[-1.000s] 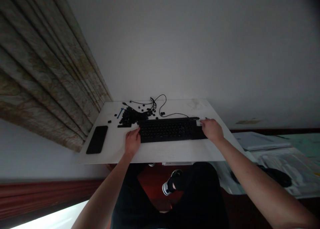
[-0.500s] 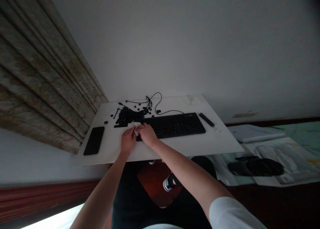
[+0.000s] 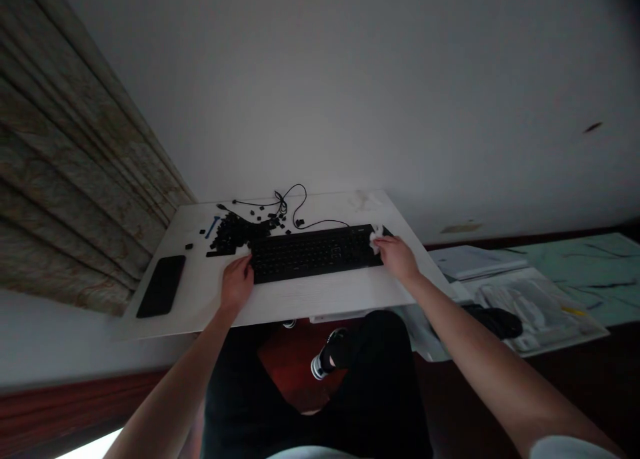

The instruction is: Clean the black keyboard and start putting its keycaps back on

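A black keyboard [image 3: 310, 253] with its keycaps off lies across the white table. My left hand [image 3: 237, 282] grips its left edge, fingers closed against the side. At the keyboard's right end, my right hand [image 3: 397, 255] pinches a crumpled white tissue [image 3: 376, 237] that rests on the upper right part. Behind the left end is a heap of loose black keycaps [image 3: 235, 232], with several more scattered around it. A blue tool [image 3: 212, 227] lies left of the heap.
A black phone [image 3: 161, 285] lies at the table's left front. The keyboard's thin cable [image 3: 300, 195] coils near the wall. A curtain [image 3: 75, 145] hangs at the left. Right of the table, a low surface holds papers [image 3: 475, 262] and a dark bundle [image 3: 500, 320].
My right hand has moved with the tissue from the keyboard's left end to its right end. My left hand has let go of the tissue and holds the left edge. The view has shifted.
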Demonstrator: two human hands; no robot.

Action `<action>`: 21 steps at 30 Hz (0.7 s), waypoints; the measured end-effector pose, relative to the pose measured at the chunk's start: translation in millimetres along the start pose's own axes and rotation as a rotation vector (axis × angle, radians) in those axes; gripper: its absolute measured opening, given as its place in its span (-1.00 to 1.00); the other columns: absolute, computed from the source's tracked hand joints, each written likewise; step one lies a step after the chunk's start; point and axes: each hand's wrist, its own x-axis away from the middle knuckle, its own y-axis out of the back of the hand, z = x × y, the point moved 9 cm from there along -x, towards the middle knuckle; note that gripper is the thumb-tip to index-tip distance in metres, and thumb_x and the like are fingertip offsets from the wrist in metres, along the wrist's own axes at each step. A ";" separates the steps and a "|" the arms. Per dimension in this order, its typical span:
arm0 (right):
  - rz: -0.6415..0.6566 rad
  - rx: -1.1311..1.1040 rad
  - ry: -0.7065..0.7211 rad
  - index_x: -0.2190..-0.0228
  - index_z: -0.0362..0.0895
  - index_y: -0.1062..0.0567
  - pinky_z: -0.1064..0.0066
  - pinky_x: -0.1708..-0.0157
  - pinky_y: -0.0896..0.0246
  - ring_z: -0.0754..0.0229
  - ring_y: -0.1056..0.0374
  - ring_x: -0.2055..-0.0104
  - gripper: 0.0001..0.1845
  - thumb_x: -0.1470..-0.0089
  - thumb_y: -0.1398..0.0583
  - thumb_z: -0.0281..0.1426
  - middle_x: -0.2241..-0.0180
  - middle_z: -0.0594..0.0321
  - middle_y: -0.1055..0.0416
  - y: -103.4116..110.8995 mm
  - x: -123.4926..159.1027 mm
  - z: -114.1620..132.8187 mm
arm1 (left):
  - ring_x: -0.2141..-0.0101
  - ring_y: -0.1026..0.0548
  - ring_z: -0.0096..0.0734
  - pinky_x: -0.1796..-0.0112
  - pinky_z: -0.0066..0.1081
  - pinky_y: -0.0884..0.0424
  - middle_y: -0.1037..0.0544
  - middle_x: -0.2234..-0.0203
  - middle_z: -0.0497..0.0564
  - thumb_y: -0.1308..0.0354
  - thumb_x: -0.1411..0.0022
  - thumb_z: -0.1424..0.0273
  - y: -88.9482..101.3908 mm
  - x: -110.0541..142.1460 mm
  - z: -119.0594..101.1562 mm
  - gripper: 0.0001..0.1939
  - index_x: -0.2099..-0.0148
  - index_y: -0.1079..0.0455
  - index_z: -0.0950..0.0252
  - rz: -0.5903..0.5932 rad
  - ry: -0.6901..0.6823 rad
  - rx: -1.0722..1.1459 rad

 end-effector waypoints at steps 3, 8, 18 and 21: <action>-0.031 -0.004 -0.068 0.15 -0.18 -0.64 0.20 -0.03 -0.22 0.03 -0.40 0.10 -0.53 -0.08 -0.01 -0.64 0.11 0.04 -0.57 5.9 3.8 -17.6 | -0.04 -0.51 -0.10 -0.15 -0.05 -0.37 -0.57 -0.02 0.17 0.05 -0.29 0.47 -1.1 -0.7 0.7 -0.58 -0.11 -0.48 0.34 0.008 0.007 -0.002; -0.168 -0.207 0.007 0.09 -0.18 -0.60 0.17 -0.02 -0.22 -0.02 -0.35 0.04 -0.55 -0.15 -0.01 -0.60 0.09 0.03 -0.54 17.3 -13.6 82.3 | -0.03 -0.52 -0.12 -0.15 -0.04 -0.37 -0.59 0.00 0.12 0.04 -0.28 0.50 -0.4 -2.6 2.8 -0.58 -0.10 -0.50 0.27 0.005 0.026 0.039; 0.124 -0.347 0.424 0.05 -0.15 -0.54 0.19 0.07 -0.15 -0.02 -0.26 -0.01 -0.69 -0.28 -0.07 -0.50 0.02 0.09 -0.50 -35.6 -21.5 365.6 | -0.04 -0.52 -0.16 -0.13 -0.11 -0.40 -0.57 -0.04 0.10 0.04 -0.34 0.44 4.3 6.7 17.3 -0.60 -0.12 -0.48 0.29 0.027 0.159 0.263; 0.142 -0.300 0.459 0.03 -0.13 -0.54 0.18 0.08 -0.14 -0.02 -0.25 0.01 -0.69 -0.28 -0.08 -0.49 -0.04 0.08 -0.48 -37.1 -15.8 338.4 | -0.03 -0.53 -0.20 -0.14 -0.13 -0.40 -0.57 -0.03 0.10 0.03 -0.36 0.41 3.9 4.7 12.8 -0.61 -0.12 -0.48 0.28 0.030 0.118 0.242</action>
